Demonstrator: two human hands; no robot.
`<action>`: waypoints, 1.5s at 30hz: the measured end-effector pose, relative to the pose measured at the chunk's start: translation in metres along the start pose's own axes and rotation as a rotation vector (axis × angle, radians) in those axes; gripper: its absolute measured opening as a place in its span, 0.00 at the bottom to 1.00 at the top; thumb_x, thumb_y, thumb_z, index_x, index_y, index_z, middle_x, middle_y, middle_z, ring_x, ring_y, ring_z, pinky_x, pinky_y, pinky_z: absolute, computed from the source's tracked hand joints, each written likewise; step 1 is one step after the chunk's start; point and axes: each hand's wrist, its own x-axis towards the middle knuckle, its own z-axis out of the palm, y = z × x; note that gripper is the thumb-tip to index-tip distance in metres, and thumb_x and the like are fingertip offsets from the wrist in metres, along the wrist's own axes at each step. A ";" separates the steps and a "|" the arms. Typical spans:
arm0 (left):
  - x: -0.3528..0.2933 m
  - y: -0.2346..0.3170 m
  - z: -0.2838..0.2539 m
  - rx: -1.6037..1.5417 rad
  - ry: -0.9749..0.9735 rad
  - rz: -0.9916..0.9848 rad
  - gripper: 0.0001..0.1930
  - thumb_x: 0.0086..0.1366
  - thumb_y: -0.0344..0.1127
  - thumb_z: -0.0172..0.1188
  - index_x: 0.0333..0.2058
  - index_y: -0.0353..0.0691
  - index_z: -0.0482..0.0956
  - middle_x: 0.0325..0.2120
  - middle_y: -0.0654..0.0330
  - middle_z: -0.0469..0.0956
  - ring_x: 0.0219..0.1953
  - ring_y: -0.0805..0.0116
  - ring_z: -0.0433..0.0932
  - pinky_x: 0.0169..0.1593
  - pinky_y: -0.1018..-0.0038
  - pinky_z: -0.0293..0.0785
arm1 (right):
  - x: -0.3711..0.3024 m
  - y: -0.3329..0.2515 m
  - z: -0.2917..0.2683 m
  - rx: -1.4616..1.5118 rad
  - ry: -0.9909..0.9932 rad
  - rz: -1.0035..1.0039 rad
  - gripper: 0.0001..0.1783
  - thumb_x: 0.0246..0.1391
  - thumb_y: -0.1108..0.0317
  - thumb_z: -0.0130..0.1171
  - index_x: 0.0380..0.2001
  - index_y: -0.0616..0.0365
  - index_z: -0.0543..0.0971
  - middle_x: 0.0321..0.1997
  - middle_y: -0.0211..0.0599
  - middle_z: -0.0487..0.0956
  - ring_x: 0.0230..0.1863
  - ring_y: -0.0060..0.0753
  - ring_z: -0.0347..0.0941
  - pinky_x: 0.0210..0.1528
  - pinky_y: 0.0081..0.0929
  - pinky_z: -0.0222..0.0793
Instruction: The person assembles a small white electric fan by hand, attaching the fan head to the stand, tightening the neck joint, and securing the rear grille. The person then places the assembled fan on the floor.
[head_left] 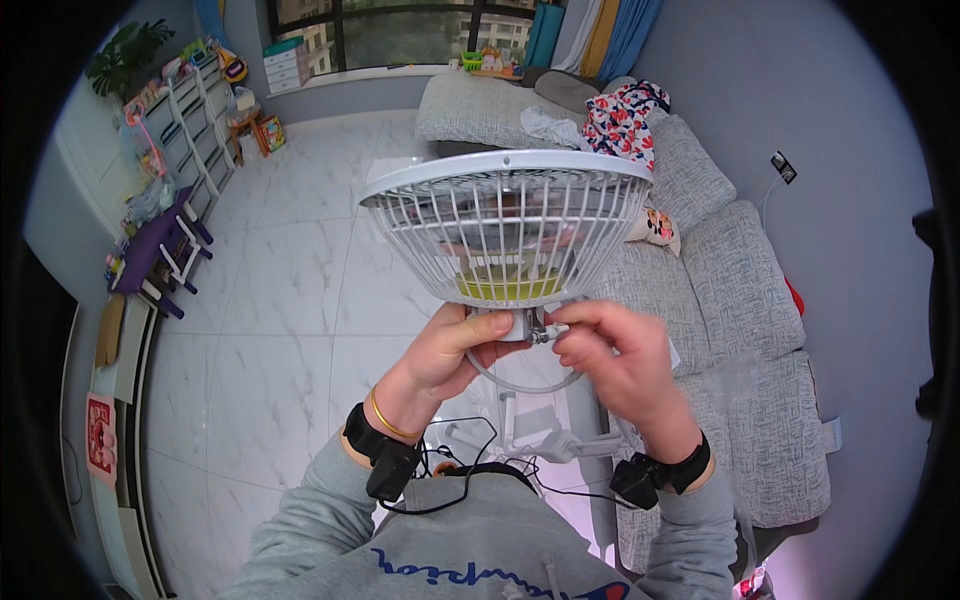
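Note:
A small white fan [505, 225] with a wire cage is held up in front of my chest, its wide rim uppermost. Yellow-green parts [510, 283] show through the bars at the cage's narrow end. My left hand [445, 350] grips the white neck [517, 326] below the cage, thumb laid across it. At the neck's right side is a small metal bracket [538, 325]. Beside that bracket my right hand [630, 365] has its thumb and forefinger pinched; what lies between them is too small to make out. A grey cord [520, 386] loops beneath the neck.
Below the fan, a light-coloured frame [560, 443] stands near my waist, with black cables [465, 490] nearby. A grey sofa [740, 290] runs along the right. Against the left wall are a purple table [150, 245] and a shelf rack [195, 125]. White tiles [270, 290] cover the floor.

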 end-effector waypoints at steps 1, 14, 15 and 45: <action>-0.002 0.001 -0.002 0.054 0.015 -0.006 0.21 0.55 0.33 0.55 0.48 0.34 0.65 0.41 0.58 0.71 0.41 0.72 0.70 0.41 0.76 0.68 | -0.003 -0.002 0.002 0.265 0.016 0.267 0.14 0.53 0.60 0.50 0.27 0.62 0.74 0.18 0.27 0.73 0.19 0.16 0.68 0.20 0.15 0.62; -0.012 -0.010 0.014 0.141 0.021 -0.017 0.21 0.49 0.28 0.60 0.44 0.35 0.69 0.39 0.62 0.73 0.39 0.73 0.71 0.40 0.78 0.66 | -0.013 -0.003 -0.004 0.755 -0.276 0.676 0.17 0.55 0.56 0.47 0.24 0.61 0.70 0.15 0.25 0.67 0.14 0.13 0.59 0.15 0.12 0.53; -0.014 -0.010 0.014 0.114 0.025 -0.016 0.22 0.49 0.28 0.61 0.44 0.35 0.69 0.39 0.61 0.72 0.39 0.73 0.71 0.40 0.77 0.66 | -0.013 -0.004 -0.002 0.789 -0.286 0.667 0.16 0.55 0.57 0.48 0.24 0.60 0.70 0.15 0.25 0.67 0.15 0.13 0.59 0.15 0.12 0.53; -0.021 -0.019 -0.008 0.009 -0.102 -0.049 0.25 0.45 0.29 0.64 0.45 0.35 0.70 0.40 0.59 0.73 0.42 0.69 0.71 0.46 0.74 0.67 | -0.027 -0.024 0.002 0.142 -0.142 0.391 0.09 0.45 0.71 0.56 0.31 0.66 0.73 0.21 0.32 0.74 0.20 0.15 0.68 0.21 0.16 0.63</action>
